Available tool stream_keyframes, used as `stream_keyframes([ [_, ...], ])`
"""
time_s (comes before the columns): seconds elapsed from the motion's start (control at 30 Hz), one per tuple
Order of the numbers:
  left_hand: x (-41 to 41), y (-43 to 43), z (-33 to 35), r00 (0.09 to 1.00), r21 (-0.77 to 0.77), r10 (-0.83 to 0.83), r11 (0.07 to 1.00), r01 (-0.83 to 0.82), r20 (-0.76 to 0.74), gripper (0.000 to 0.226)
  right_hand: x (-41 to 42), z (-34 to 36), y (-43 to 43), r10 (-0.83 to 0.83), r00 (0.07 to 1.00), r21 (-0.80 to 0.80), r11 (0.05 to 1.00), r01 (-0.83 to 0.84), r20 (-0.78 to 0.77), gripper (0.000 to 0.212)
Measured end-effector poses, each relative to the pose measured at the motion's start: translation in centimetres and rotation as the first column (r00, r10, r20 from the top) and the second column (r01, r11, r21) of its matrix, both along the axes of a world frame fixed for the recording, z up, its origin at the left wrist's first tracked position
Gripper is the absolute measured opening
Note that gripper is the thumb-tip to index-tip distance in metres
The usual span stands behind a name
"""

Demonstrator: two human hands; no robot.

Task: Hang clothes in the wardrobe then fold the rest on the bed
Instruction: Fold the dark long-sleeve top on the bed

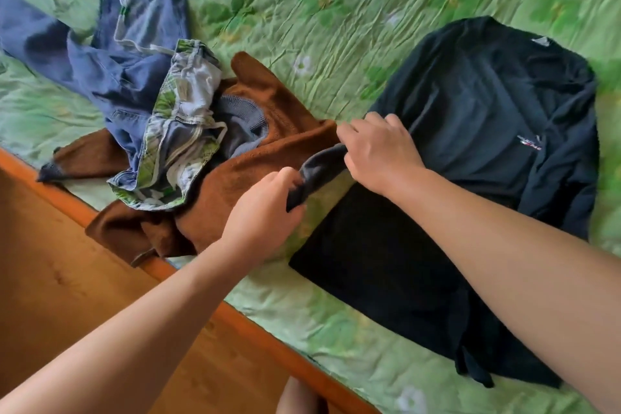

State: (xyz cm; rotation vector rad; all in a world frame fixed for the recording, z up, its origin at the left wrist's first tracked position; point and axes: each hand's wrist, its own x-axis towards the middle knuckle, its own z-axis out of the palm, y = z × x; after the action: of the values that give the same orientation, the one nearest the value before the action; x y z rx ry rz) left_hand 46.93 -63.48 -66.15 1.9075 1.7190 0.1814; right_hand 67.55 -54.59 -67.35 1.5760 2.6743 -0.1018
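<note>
Left hand [265, 208], right hand [379, 148], holding dark sleeve [319, 168]

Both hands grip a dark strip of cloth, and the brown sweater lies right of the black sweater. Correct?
No: the head view shows the brown sweater left of the black sweater. The left hand and right hand do grip the dark strip.

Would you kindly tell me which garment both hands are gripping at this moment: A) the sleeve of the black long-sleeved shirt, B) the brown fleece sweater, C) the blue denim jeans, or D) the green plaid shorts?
A: the left hand and the right hand both grip the dark sleeve of the black long-sleeved shirt, which lies on the green quilted bedspread.
</note>
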Motion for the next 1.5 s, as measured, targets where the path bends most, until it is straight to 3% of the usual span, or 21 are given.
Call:
stream_keyframes([
  [0.2, 9.7, -5.8, -1.1, 0.942, -0.015, -0.335, 0.942, 0.335, 0.029, 0.034, 10.4, -1.9, -7.1, -0.097, 0.995, 0.051, 0.994, 0.095, 0.033, 0.019],
  [0.3, 14.0, -10.6, -3.8, 0.841, -0.146, -0.540, 0.829, 0.540, 0.038, 0.043, 14.6, -4.0, -11.5, -0.141, 0.969, -0.170, 0.970, 0.176, 0.202, 0.033],
  [0.4, 16.2, -13.1, -6.0, 0.755, -0.332, -0.654, 0.702, 0.631, 0.051, 0.053, 16.6, -5.6, -14.2, -0.190, 0.941, -0.391, 0.872, 0.293, 0.281, 0.051],
  [0.47, 16.7, -13.0, -6.6, 0.755, -0.292, -0.655, 0.716, 0.634, 0.034, 0.047, 16.8, -6.1, -15.0, -0.261, 0.945, -0.399, 0.859, 0.321, 0.198, 0.048],
  [0.53, 16.8, -11.8, -7.0, 0.772, -0.146, -0.636, 0.764, 0.628, -0.009, 0.042, 17.0, -6.3, -15.2, -0.346, 0.935, -0.366, 0.862, 0.350, 0.078, 0.044],
  [0.67, 17.2, -6.6, -8.1, 0.848, 0.113, -0.516, 0.842, 0.528, -0.117, 0.043, 19.1, -6.7, -14.6, -0.557, 0.829, -0.184, 0.820, 0.543, -0.037, 0.051],
  [0.77, 18.2, -2.0, -9.1, 0.799, -0.010, -0.533, 0.833, 0.553, -0.279, 0.067, 22.4, -7.4, -14.3, -0.718, 0.688, -0.256, 0.649, 0.716, 0.105, 0.070],
  [0.87, 19.0, 1.1, -10.1, 0.702, -0.235, -0.621, 0.783, 0.576, -0.348, 0.068, 24.9, -8.3, -14.7, -0.676, 0.693, -0.468, 0.543, 0.698, 0.250, 0.077],
  [0.97, 20.4, 3.8, -9.2, 0.703, -0.070, -0.595, 0.780, 0.622, -0.390, 0.042, 26.6, -8.2, -13.9, -0.693, 0.715, -0.346, 0.651, 0.676, 0.092, 0.055],
  [1.07, 22.6, 7.9, -8.7, 0.755, 0.101, -0.576, 0.770, 0.629, -0.313, 0.032, 28.4, -7.9, -10.5, -0.676, 0.736, -0.157, 0.731, 0.664, -0.033, 0.039],
  [1.17, 25.2, 13.1, -9.2, 0.776, 0.088, -0.550, 0.796, 0.599, -0.308, 0.046, 30.5, -7.7, -5.3, -0.632, 0.775, -0.087, 0.772, 0.630, 0.004, 0.056],
  [1.27, 27.5, 18.3, -10.3, 0.780, 0.103, -0.499, 0.814, 0.571, -0.378, 0.061, 33.3, -8.2, -0.3, -0.588, 0.804, -0.125, 0.794, 0.595, 0.089, 0.084],
  [1.33, 28.8, 22.0, -11.1, 0.780, 0.107, -0.476, 0.823, 0.558, -0.406, 0.068, 35.5, -8.6, 2.8, -0.601, 0.791, -0.135, 0.780, 0.612, 0.115, 0.091],
  [1.5, 30.0, 26.9, -12.7, 0.630, -0.122, -0.570, 0.785, 0.608, -0.527, 0.069, 38.9, -10.2, 7.7, -0.569, 0.765, -0.294, 0.708, 0.642, 0.302, 0.103],
])
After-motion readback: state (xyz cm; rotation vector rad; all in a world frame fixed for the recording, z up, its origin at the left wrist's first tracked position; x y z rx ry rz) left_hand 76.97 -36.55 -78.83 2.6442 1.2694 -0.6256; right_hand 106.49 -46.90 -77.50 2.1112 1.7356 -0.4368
